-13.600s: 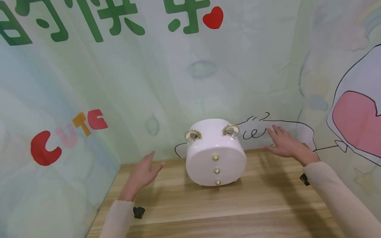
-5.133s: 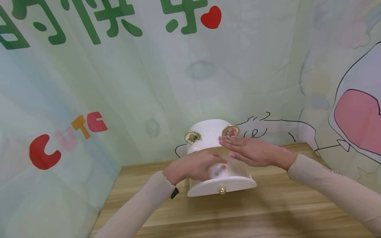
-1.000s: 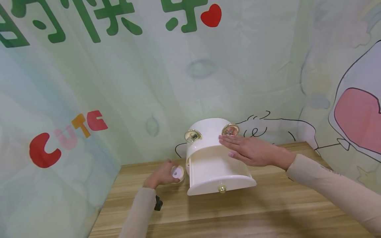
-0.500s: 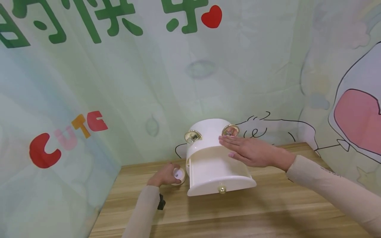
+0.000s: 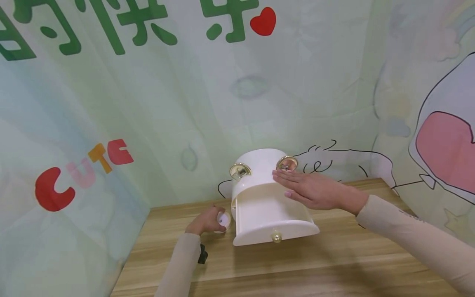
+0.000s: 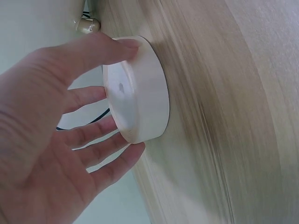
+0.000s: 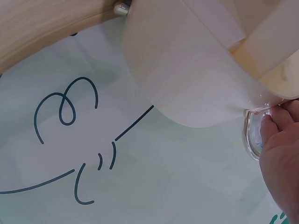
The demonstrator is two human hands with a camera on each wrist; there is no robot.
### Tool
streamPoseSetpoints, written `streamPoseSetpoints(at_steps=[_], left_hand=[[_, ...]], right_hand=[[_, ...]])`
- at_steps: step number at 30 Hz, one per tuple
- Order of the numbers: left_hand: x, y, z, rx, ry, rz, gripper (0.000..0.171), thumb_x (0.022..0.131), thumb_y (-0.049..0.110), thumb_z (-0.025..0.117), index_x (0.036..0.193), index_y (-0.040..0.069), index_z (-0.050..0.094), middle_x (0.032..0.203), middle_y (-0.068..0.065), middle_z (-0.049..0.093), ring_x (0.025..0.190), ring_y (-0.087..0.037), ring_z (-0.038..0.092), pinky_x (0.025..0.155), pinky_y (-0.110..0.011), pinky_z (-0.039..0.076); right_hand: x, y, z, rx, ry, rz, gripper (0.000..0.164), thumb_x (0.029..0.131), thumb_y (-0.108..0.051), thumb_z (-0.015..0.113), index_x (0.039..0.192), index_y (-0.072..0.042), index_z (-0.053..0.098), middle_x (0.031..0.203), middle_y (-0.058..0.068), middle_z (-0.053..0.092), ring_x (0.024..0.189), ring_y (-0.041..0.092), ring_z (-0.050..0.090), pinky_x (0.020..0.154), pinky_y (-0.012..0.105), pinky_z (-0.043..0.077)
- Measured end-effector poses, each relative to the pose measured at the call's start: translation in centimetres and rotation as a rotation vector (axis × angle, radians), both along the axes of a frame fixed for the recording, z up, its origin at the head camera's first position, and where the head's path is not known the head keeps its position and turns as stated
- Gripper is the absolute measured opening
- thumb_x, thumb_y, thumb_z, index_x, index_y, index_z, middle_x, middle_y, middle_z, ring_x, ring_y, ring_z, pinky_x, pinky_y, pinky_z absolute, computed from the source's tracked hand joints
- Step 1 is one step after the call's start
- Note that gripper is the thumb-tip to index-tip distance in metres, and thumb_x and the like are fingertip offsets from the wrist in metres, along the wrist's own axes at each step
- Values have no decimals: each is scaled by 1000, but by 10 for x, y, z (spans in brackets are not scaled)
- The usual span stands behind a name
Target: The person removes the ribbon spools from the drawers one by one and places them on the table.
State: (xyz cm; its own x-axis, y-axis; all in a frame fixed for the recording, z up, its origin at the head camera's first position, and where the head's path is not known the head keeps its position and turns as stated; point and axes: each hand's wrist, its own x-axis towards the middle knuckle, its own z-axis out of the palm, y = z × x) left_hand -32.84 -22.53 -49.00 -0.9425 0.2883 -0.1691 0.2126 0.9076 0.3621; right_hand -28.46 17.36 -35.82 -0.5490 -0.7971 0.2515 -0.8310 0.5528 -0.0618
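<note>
Box (image 5: pixel 261 159) in glossy white stands on the wood-grain surface (image 5: pixel 304 268), its drawer (image 5: pixel 256 233) pulled out toward the person. A single gold knob (image 5: pixel 276 237) sits on the drawer front, and the drawer's pale floor shows. Two round gold fittings rise from the top of the box, a left one (image 5: pixel 240 170) and a right one (image 5: pixel 286 163).

Just left of the box, a thick round white disc (image 6: pixel 145 93) lies flat on the surface, a small mark at the middle of its face. The left hand (image 5: pixel 205 220) pinches it: the thumb presses one side of the rim, while the fingers curve round the opposite side. A small black item (image 5: pixel 202 253) shows at that wrist, left of the box.

The right hand (image 5: pixel 317 190) comes in from the right of the box, its fingers straight and close together, the fingertips resting on the top, near the right fitting. Behind the box hangs a pale green backdrop (image 5: pixel 222 111). Well above the box it carries a red heart (image 5: pixel 263 21); colourful letters (image 5: pixel 89 169) spell CUTE to the box's left.
</note>
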Motion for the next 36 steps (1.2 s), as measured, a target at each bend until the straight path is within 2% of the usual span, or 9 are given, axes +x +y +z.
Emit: streamPoseSetpoints(at_steps=[9,16,20,28,36], left_hand=[[5,1,3,-5,0,3,70,78,20,91,139,-1,63,137,-22,64,126,-37,60,111,-57,49],[10,1,11,-1,22,-16,64,88,23,83,142,-1,59,145,-27,60,136,-44,57,114,-59,46],[14,1,18,11,59,-49,61,92,23,78,144,-3,58,149,-30,56,141,-48,52,115,-62,45],[28,2,35,24,117,-89,57,98,23,72,145,-3,56,148,-32,55,139,-50,52,114,-63,45],[45,8,52,40,241,-120,54,98,23,71,144,-2,57,140,-26,59,131,-43,59,110,-57,50]], right_hand=[[1,0,0,5,1,3,57,113,-33,44,164,-12,34,171,7,35,157,28,39,120,50,44],[1,-1,0,18,4,3,57,113,-33,43,164,-11,34,171,8,34,158,28,37,122,49,42],[0,-1,0,17,14,0,57,113,-33,43,164,-11,34,171,7,35,158,27,37,122,49,43],[1,-1,-1,11,12,1,57,113,-32,44,164,-10,34,171,8,35,158,28,38,121,49,43],[3,-1,1,10,12,1,57,112,-31,45,164,-9,35,171,9,35,158,28,37,122,49,42]])
